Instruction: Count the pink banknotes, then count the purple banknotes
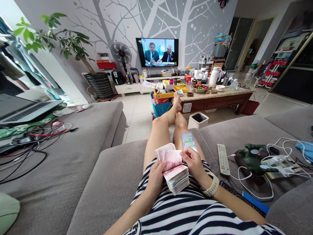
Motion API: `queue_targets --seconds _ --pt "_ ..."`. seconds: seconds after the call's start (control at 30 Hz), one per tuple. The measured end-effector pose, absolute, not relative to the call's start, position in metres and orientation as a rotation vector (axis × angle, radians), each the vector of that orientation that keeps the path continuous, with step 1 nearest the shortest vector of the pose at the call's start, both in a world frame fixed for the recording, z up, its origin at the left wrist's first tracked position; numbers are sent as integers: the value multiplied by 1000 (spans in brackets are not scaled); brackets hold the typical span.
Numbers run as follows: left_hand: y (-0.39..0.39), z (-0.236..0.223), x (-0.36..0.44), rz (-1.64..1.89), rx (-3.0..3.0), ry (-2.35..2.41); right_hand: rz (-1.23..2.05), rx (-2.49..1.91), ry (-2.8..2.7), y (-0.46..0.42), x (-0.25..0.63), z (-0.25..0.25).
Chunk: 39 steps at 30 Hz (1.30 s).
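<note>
I sit on a grey sofa (114, 176) with my legs stretched out toward a coffee table. My left hand (156, 176) is closed round a thick stack of pink banknotes (174, 173) resting on my striped lap. My right hand (194, 161), a pale watch on its wrist, pinches the top notes of the stack, which are bent upward. A phone (188, 141) with a lit screen lies on my right thigh, just beyond that hand.
A white remote (223, 159), a green fist-shaped object (253, 160) and white cables lie on the sofa to my right. A laptop (24, 109) and tangled wires sit on the left. Ahead are a cluttered coffee table (215, 94), a bin (198, 120), a fan and a television (157, 52).
</note>
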<state>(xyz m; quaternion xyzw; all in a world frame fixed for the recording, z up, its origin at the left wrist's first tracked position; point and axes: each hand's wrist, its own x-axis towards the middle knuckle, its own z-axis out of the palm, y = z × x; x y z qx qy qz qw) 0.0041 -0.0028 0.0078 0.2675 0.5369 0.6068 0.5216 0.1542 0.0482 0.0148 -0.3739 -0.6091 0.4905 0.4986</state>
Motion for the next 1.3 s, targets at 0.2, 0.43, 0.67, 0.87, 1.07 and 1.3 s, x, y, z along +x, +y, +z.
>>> queue_targets --seconds 0.2,0.43,0.67,0.87,1.07,1.3 --pt "-1 -2 1 1468 616 1248 1143 -952 -1543 49 153 12" --pt "8 -15 -1 1533 598 1198 1166 -909 -1539 47 155 13" --pt "2 -4 -3 1497 770 1353 1251 -817 -1517 43 155 17" --pt "0 0 -4 1447 887 1369 1254 -790 -1484 44 153 14" --pt "-1 1 -4 1492 792 1352 1238 -795 -1473 44 154 14" --pt "3 -5 1 1489 690 1287 1227 -783 -1494 41 155 20"
